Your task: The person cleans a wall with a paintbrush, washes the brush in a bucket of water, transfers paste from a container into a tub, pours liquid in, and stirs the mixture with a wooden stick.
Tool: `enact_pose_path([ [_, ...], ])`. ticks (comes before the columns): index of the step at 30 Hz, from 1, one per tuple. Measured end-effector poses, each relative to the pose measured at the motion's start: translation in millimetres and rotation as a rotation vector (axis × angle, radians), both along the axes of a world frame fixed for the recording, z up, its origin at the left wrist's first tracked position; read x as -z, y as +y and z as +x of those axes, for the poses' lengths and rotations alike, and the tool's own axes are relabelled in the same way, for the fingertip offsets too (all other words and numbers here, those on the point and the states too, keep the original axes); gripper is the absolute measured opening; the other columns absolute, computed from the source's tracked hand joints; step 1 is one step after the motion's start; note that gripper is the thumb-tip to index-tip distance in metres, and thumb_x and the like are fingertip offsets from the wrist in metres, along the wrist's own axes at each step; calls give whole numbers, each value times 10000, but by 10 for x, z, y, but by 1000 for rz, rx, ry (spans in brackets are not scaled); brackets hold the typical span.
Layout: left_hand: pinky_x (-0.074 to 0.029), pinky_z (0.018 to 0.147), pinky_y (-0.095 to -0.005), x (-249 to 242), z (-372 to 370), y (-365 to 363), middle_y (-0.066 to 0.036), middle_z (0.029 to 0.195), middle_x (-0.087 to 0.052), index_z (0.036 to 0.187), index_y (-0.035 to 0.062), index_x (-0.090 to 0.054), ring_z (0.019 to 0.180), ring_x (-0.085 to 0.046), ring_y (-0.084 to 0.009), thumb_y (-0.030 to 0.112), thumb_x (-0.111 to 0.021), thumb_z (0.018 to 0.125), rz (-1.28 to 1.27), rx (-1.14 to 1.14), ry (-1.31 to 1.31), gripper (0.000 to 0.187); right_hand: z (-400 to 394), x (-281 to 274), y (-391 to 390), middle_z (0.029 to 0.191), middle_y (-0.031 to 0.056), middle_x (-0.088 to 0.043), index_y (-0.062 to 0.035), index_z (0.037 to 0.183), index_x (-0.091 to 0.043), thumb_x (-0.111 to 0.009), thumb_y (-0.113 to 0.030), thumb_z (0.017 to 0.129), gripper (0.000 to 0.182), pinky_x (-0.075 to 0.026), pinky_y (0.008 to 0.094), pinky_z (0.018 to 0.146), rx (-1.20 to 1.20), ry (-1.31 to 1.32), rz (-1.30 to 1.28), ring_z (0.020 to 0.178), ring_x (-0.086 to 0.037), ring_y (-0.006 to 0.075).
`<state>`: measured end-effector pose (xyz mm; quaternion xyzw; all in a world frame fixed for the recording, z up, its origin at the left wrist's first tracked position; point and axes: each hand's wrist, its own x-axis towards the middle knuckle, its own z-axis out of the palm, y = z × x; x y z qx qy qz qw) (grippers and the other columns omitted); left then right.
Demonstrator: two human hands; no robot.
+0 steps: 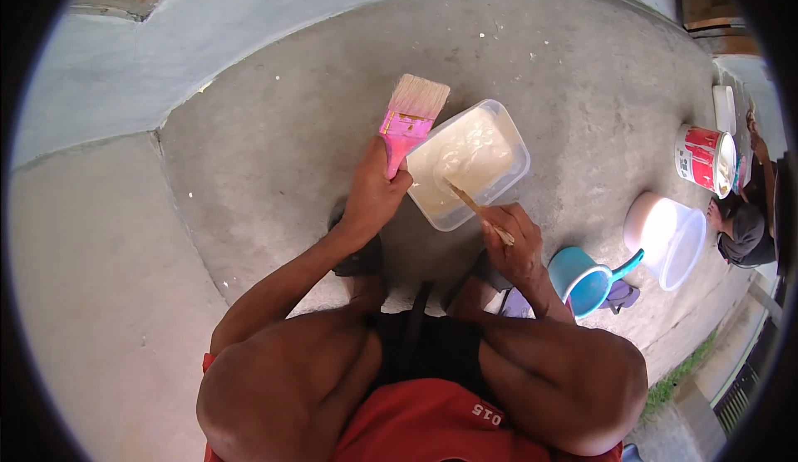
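My left hand [376,189] is closed around the pink handle of a wide paintbrush [407,121], its pale bristles pointing up and away from me. The brush is beside the left edge of a clear plastic tub [517,148] that holds cream-white paint [475,153]. In my right hand [514,244] is a thin stirring stick [465,199], gripped near its upper end. Its far tip dips into the paint, where the surface shows ripples. The tub rests on the concrete floor in front of my feet.
To the right stand a teal dipper [573,272] with a long handle, a translucent bucket [683,250] and a red-and-white paint pail [700,159]. Another person [742,231] is at the far right edge. A pale wall [249,26] runs along the far left side of the concrete floor [332,71].
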<state>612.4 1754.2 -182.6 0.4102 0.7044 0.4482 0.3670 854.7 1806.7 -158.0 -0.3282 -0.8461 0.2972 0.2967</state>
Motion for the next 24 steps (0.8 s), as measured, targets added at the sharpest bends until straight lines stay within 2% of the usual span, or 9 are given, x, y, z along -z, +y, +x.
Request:
enact_pose_path([
  [3,-457,669,-397,0,-17,15,-144,851,-532,924,-7,-522,738,-562,-307,-52,-595,781,91,35,82,167,-57,44,122,902,146,-642,-19,1021,-649,-685,-3,869,157,-531,388,594,-10,37,-56,709,-652,304],
  [5,-457,669,-397,21,-25,-21,-146,852,-532,927,-7,-523,739,-562,-311,-51,-595,782,35,29,63,168,53,60,257,916,147,-645,-19,1020,-653,-683,-2,871,153,-537,391,601,163,-39,-42,711,-654,305],
  [6,-457,669,-396,33,-30,-9,-149,854,-533,929,-7,-523,740,-563,-315,-50,-595,784,-11,20,40,168,106,39,255,914,144,-647,-20,1022,-654,-680,3,871,155,-542,389,601,170,-25,-13,715,-657,302],
  [10,-455,668,-399,43,-17,8,-152,855,-534,928,-7,-522,745,-565,-320,-50,-591,785,77,28,84,165,70,-47,19,916,140,-643,-17,1023,-645,-678,10,870,159,-541,385,597,36,-17,20,713,-656,299],
  [15,-455,673,-402,51,-34,-20,-153,856,-532,928,-8,-522,757,-567,-323,-52,-585,782,24,33,87,165,10,87,217,893,138,-636,-15,1035,-636,-673,23,867,177,-530,381,588,77,35,69,698,-648,303],
  [17,-457,675,-404,58,-43,-10,-154,854,-530,924,-8,-519,760,-570,-324,-52,-583,782,32,34,82,162,125,62,221,885,135,-634,-12,1029,-638,-676,30,858,181,-530,378,590,139,-38,48,695,-647,307],
  [19,-458,677,-405,72,-37,-15,-154,852,-528,920,-8,-516,764,-572,-325,-52,-582,782,37,30,73,160,161,48,102,888,136,-634,-13,1024,-642,-680,29,854,179,-532,378,589,117,-58,74,698,-649,308],
  [22,-460,677,-411,23,-19,5,-155,853,-530,908,-7,-509,760,-572,-329,-53,-580,782,34,38,58,152,-14,33,-5,902,140,-641,-17,1023,-644,-681,32,851,183,-539,380,594,-4,47,21,707,-653,303],
  [24,-463,675,-409,32,-27,2,-154,850,-532,912,-9,-507,747,-571,-332,-51,-584,782,28,36,88,156,-72,54,162,908,137,-643,-17,1028,-643,-684,31,850,190,-540,380,595,46,40,22,709,-653,300],
])
